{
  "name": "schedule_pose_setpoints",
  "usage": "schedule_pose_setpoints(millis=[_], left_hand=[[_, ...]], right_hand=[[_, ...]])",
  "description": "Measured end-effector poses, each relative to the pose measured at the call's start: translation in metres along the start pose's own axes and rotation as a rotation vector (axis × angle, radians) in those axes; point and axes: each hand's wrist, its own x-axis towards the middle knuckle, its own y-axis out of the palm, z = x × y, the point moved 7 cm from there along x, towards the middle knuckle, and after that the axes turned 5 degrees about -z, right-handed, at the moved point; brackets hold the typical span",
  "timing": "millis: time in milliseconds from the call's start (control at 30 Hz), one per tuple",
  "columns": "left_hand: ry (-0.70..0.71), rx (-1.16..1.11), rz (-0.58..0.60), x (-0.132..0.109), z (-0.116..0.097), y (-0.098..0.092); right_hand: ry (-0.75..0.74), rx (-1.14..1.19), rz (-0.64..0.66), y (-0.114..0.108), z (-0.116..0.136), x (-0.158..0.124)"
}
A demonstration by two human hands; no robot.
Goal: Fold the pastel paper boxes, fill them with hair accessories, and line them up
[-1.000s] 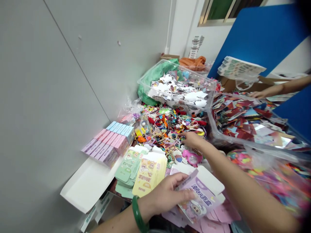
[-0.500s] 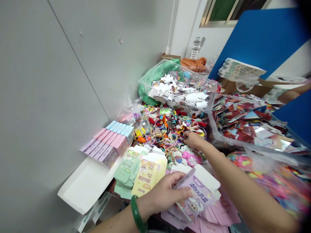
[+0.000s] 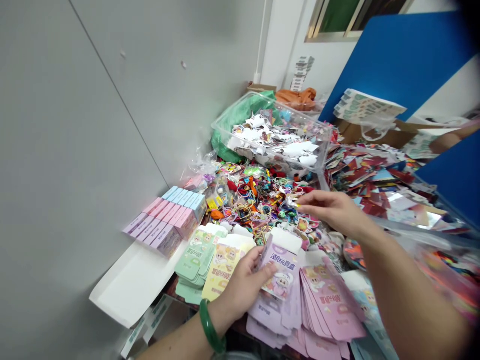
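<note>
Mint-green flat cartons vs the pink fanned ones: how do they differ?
The mint-green cartons lie stacked fairly neatly, while the pink cartons are fanned out. The mint-green cartons are left of the left hand, the pink cartons right of it. Both are flat, unfolded printed card with cartoon figures.

Lilac cartoon-print box, grn bangle, blue panel

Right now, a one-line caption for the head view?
Left hand holds a lilac card box over pink blanks; right hand hovers above colourful hair ties.
</note>
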Motion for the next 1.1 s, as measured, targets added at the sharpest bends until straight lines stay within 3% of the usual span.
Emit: schedule_pose_setpoints(millis=[100,167,267,367,433,500,567,633,700,933,1100], left_hand=[[-0.022,0.002,0.001,0.0,-0.001,0.001],[-0.036,-0.003,0.033,0.0,0.0,0.004],[-0.074,0.011,0.083,-0.003,0.004,0.009],[-0.113,0.006,0.126,-0.006,0.009,0.014],[-0.105,-0.028,0.145,-0.007,0.01,0.018],[-0.09,-0.046,0.161,-0.009,0.011,0.021],[-0.096,-0.032,0.178,-0.01,0.013,0.024],[-0.095,0.002,0.179,-0.01,0.016,0.024],[-0.081,0.044,0.174,-0.009,0.019,0.023],[-0.034,0.164,0.207,-0.01,0.023,0.021],[0.017,0.189,0.191,-0.008,0.022,0.016]], right_hand=[[-0.188,-0.065,0.009,-0.005,0.033,-0.038],[-0.324,-0.187,0.044,0.005,0.046,-0.06],[-0.434,-0.287,0.166,0.027,0.052,-0.084],[-0.435,-0.192,0.279,0.033,0.048,-0.094],[-0.365,-0.079,0.251,0.024,0.038,-0.085],[-0.233,-0.065,0.107,0.009,0.015,-0.064],[-0.075,-0.231,-0.041,0.001,-0.014,-0.039],[0.027,-0.467,-0.078,0.006,-0.041,-0.013],[0.035,-0.575,-0.076,0.02,-0.058,0.01],[-0.048,-0.66,-0.025,0.064,-0.074,0.058],[-0.007,-0.619,-0.073,0.044,-0.07,0.064]])
